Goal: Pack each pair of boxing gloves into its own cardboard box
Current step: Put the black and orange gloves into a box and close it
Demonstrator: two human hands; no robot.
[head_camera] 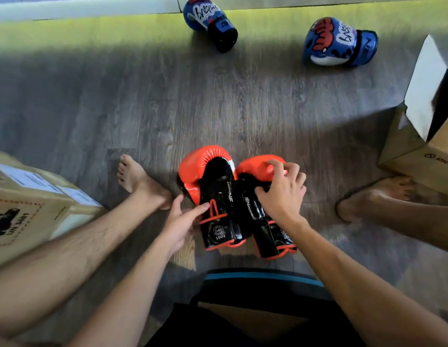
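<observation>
**A:** Looking down, what is the floor showing?

**B:** Grey wood-grain planks (118, 96) are running across the room. A band of yellow-green sunlight (92, 28) is falling along the far edge, below a pale wall base (67, 7).

**A:** And what are the hands doing?

**B:** Two glossy red-and-black boxing gloves are lying side by side and touching on the planks. They are sitting between the bare left foot (135, 179) and right foot (373, 196), cuffs toward the body. The left hand (185, 221) is pinching the left red-and-black glove (215, 181) at its side between thumb and fingers. The right hand (283, 191) is curling its fingers over the right red-and-black glove (253, 169), gripping it.

**A:** Is anything else lying around?

**B:** A blue printed boxing glove (208, 21) is resting in the sunlit band. A second blue printed glove (339, 42) is lying well apart from it. A brown labelled cardboard box (30, 209) is standing beside the left leg. An open brown cardboard box (418, 136) with a raised flap is standing just beyond the right foot.
</observation>
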